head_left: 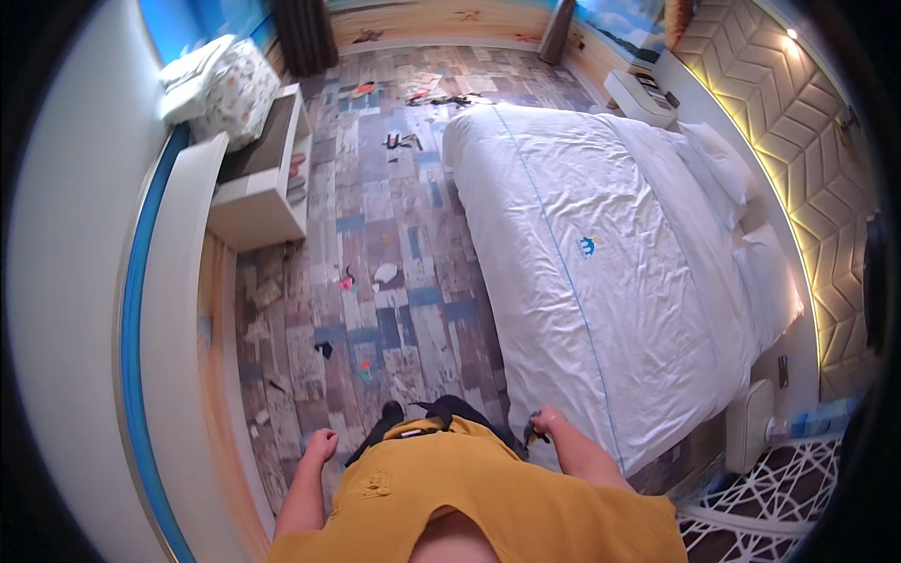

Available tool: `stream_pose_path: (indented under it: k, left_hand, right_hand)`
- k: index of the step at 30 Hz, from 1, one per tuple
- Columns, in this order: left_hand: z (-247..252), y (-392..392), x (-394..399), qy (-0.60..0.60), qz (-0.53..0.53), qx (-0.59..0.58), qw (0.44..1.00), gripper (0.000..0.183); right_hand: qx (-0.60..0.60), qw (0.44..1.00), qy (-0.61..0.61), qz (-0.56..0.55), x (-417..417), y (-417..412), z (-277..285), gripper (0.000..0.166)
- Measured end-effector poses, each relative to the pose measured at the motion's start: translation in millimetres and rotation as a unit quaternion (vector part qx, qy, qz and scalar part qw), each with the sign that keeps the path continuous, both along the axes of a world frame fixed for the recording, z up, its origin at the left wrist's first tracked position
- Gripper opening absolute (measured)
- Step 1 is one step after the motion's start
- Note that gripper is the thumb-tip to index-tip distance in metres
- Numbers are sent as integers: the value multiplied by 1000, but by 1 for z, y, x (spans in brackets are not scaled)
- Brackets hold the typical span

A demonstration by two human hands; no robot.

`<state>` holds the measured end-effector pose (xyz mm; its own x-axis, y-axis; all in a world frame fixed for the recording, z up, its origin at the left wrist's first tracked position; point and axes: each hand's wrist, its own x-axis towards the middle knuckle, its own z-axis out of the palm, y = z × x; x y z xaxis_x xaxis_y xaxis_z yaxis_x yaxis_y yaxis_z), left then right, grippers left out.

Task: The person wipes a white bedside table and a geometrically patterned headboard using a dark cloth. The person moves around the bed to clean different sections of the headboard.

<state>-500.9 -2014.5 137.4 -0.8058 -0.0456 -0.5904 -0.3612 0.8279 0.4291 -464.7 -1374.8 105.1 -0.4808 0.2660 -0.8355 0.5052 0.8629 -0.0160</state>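
My left hand (pixel 322 445) hangs beside my yellow top, its fingers curled; something pale and bluish shows at its outer side, too small to name. My right hand (pixel 545 421), near the bed's lower left corner, grips a small dark item (pixel 536 435) with a yellowish part. The bed's white duvet (pixel 563 281) has a thin blue line and a blue emblem. On the wood-patterned floor before me lie a black scrap (pixel 324 349), a red and teal scrap (pixel 364 371), a white piece (pixel 385 273) and a pink item (pixel 345 283).
At the left stands a low white cabinet (pixel 257 204) with folded bedding (pixel 236 95) on its far end. More black pieces (pixel 402 141) and coloured litter (pixel 426 86) lie farther off. White pillows (pixel 767 281) rest against the headboard. A white bedside unit (pixel 748 426) stands at the lower right.
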Motion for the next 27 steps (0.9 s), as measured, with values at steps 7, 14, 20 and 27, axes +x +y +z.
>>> stream_pose_path:
  k: [7,14,20,27]
  left_hand:
    - [30,20,-256,16,-138,37,990,31]
    - [46,123,-455,-67,-141,101,983,29]
    - [32,99,-569,-71,-143,104,982,30]
    - [16,44,-693,-142,-28,34,989,24]
  right_hand:
    - [-91,988,27,-121,-60,-70,11,45]
    - [-85,994,-7,-76,-223,-56,-38,47]
    - [-95,967,192,-140,-477,4,-22,45]
    - [-110,914,333,-205,-731,11,79,45]
